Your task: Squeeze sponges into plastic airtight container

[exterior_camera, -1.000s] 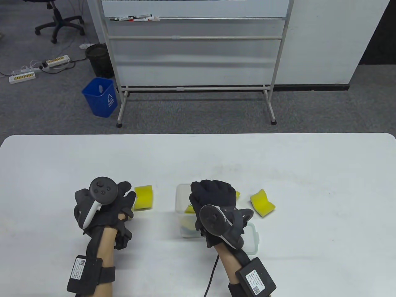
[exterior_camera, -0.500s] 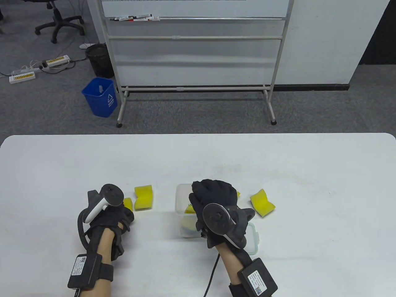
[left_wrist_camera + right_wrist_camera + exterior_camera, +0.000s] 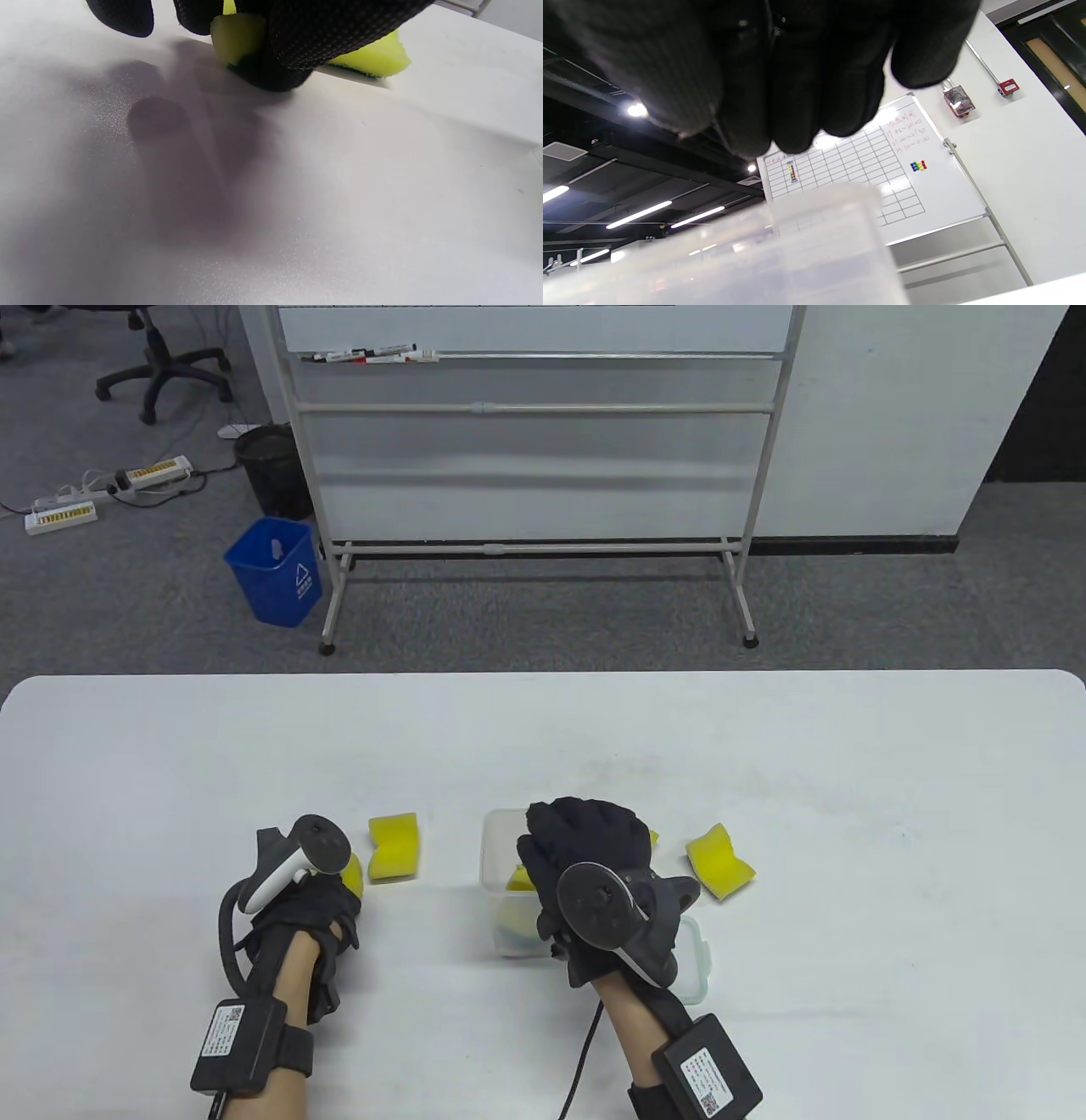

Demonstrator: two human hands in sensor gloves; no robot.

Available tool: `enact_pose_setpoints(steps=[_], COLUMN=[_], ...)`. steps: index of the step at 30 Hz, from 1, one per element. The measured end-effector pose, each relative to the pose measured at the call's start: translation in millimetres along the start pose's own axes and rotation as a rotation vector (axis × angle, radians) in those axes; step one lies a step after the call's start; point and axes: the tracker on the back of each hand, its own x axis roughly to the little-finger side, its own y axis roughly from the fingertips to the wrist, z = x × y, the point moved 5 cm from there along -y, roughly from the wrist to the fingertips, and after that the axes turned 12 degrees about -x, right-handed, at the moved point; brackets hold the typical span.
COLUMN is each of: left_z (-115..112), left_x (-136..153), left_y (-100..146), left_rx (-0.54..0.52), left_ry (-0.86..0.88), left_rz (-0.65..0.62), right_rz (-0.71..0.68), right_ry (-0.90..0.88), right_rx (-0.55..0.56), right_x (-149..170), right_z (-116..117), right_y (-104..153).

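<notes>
Lower left: left hand (image 3: 301, 903) grip clamped on soft, light sponge (image 3: 237, 40), best pinched across its sides | centre: right hand (image 3: 585, 857) over clear container (image 3: 501, 857) on bench (image 3: 848, 814), grip state indiscernible | beyond: loose sponges (image 3: 394, 847) beside.

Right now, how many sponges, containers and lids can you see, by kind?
Yellow sponges: 4 (one held by the left hand, one beside it, one right of the container, at least one inside)
Clear containers: 1
Lids: 1
Total: 6
</notes>
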Motion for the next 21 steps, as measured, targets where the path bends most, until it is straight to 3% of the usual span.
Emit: enact_pose_setpoints(steps=[5, 11, 16, 21], left_z=[14, 67, 111, 128], left_x=[6, 3, -25, -66], left_y=[4, 31, 68, 100], left_rx=[-0.061, -0.251, -0.384, -0.310], left_ry=[0.041, 0.246, 0.570, 0.835], left_rz=[0.026, -0.051, -0.287, -0.588], right_rz=[0.001, 0.004, 0.008, 0.020], right_ry=[-0.006, -0.044, -0.169, -0.380], right_rx=[0.001, 0.016, 0.001, -0.052], right_x=[1, 1, 4, 11], right_z=[-1, -7, -10, -9], right_y=[0, 1, 1, -1])
